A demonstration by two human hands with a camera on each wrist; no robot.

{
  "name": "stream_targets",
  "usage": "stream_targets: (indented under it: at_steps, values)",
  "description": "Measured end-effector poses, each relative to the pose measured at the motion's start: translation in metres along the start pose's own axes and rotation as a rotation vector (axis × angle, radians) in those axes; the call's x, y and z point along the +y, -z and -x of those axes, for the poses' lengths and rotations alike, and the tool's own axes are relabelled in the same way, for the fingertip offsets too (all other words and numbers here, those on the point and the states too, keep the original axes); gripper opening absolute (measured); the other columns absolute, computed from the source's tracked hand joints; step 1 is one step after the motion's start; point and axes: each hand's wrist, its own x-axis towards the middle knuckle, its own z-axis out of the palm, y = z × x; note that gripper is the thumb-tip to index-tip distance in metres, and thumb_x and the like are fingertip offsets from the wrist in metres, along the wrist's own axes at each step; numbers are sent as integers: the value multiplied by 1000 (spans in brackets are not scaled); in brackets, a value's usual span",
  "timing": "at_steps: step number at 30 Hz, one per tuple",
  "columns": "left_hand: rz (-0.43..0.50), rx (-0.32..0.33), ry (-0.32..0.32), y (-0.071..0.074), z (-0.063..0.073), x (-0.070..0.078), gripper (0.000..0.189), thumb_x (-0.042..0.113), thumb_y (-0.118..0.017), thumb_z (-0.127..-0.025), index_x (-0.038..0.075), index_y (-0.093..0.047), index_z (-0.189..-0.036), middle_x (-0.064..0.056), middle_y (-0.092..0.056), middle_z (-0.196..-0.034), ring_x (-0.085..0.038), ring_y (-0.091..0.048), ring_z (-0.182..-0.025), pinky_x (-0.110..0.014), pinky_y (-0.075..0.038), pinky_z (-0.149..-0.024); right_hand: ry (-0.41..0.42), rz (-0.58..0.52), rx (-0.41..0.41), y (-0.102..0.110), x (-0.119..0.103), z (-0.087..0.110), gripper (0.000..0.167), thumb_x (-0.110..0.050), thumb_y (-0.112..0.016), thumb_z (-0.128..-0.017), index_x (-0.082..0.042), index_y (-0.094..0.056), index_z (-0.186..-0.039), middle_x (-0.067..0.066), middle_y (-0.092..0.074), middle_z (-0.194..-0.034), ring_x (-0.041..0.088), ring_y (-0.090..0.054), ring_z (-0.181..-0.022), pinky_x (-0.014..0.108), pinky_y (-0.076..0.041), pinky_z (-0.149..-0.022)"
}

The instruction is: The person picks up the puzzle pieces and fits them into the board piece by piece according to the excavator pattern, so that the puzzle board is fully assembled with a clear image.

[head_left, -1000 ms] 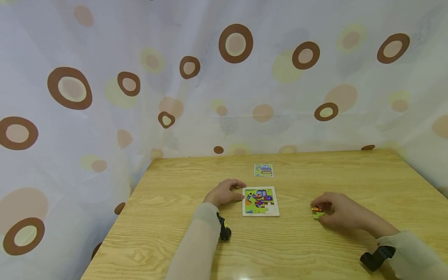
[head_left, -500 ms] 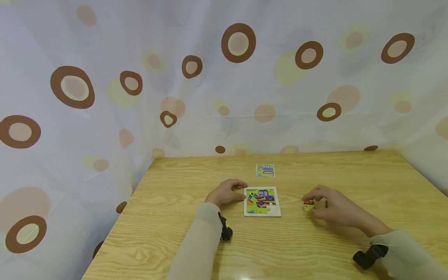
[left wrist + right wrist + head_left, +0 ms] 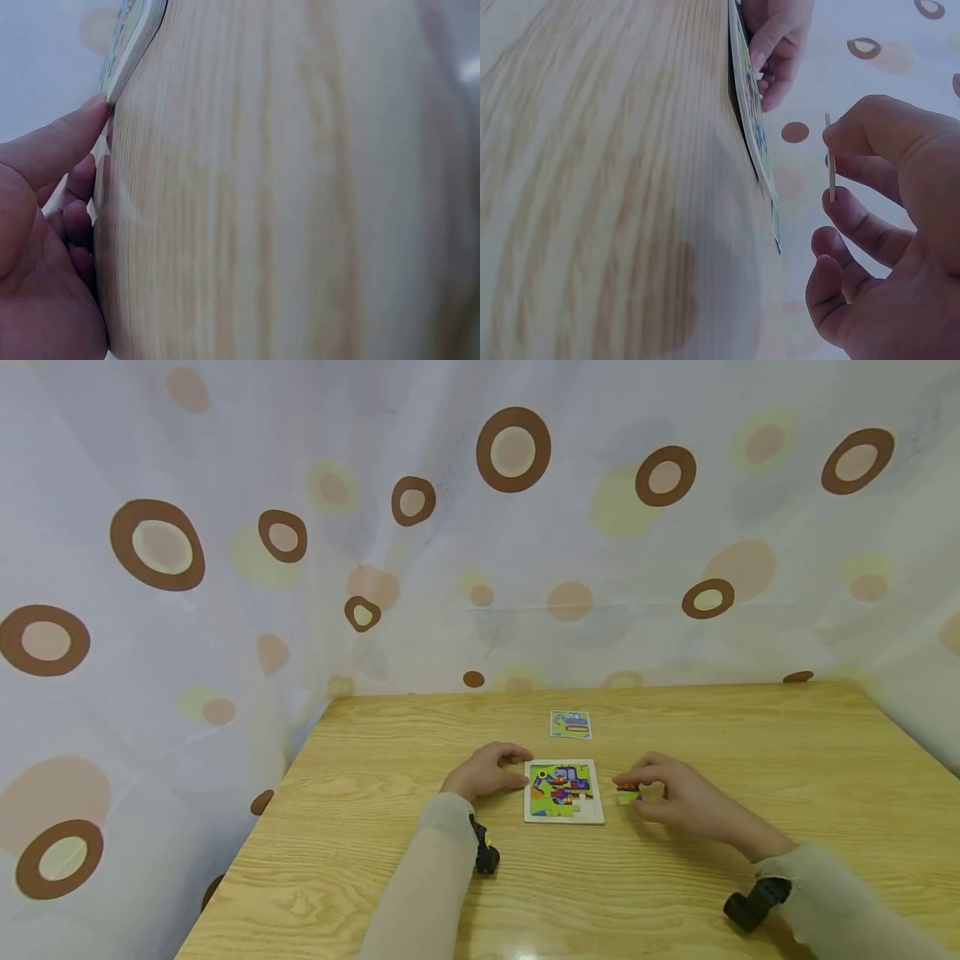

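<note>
A square jigsaw tray (image 3: 589,812) with a white border lies on the table, its digger picture mostly filled. Bare white shows at its lower right. My left hand (image 3: 487,771) rests at the tray's left side, thumb and a fingertip touching the edge, fingers relaxed. In the left wrist view, the thumb (image 3: 79,131) meets the border. My right hand (image 3: 686,793) pinches a puzzle piece (image 3: 628,796), green with red and yellow, just right of the tray. The right wrist view shows this thin piece (image 3: 832,169) edge-on between thumb and fingertips, apart from the tray.
A small picture card (image 3: 571,724) of the digger lies behind the tray. Around them spreads the wooden table (image 3: 420,735). A white curtain (image 3: 442,560) with brown and yellow spots hangs behind and at the left. Each wrist wears a black camera (image 3: 756,903).
My right hand has carried the puzzle piece left across the table, close to the tray's right edge. My left hand stays at the tray's left side. The head view has shifted slightly.
</note>
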Motion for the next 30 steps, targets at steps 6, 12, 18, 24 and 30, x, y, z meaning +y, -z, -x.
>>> stream_targets:
  at_steps: [6, 12, 18, 24, 30]
  values:
    - [3, 3, 5, 0, 0, -2, 35, 17, -73, -92, 17, -67, -126, 0, -58, -125, -20, -50, -119, -41, -37, -106, -20, 3, 4, -11, -9, -12, 32, -11, -74, -88, -9, -70, -120, -3, -62, -106, 21, -55, -91, 28, -45, -67]
    - [12, 4, 9, 0, -1, -3, 34, 18, -73, -92, 17, -67, -126, 1, -59, -124, -19, -51, -117, -40, -37, -105, -15, -15, -10, -20, -15, -21, 24, -14, -75, -88, -12, -73, -112, -4, -63, -106, 23, -58, -98, 39, -48, -79]
    - [9, 6, 18, -1, -2, -4, 35, 19, -74, -91, 18, -67, -126, 3, -59, -123, -18, -51, -118, -40, -37, -106, -9, -13, -36, -28, -15, -27, 20, -15, -75, -89, -11, -74, -108, -3, -64, -103, 20, -58, -97, 42, -47, -84]
    - [2, 6, 17, -1, -3, -4, 35, 19, -74, -91, 18, -67, -125, 3, -59, -122, -18, -51, -117, -39, -36, -106, -6, -22, -72, -35, -13, -33, 17, -16, -75, -89, -11, -76, -105, -1, -63, -101, 19, -58, -95, 38, -47, -83]
    - [-4, 2, 11, 0, -2, -2, 35, 19, -73, -91, 18, -67, -126, 3, -58, -122, -18, -50, -117, -40, -36, -106, 28, 10, -92, -39, -12, -39, 14, -16, -74, -90, -12, -77, -103, -2, -64, -101, 15, -56, -87, 31, -48, -75]
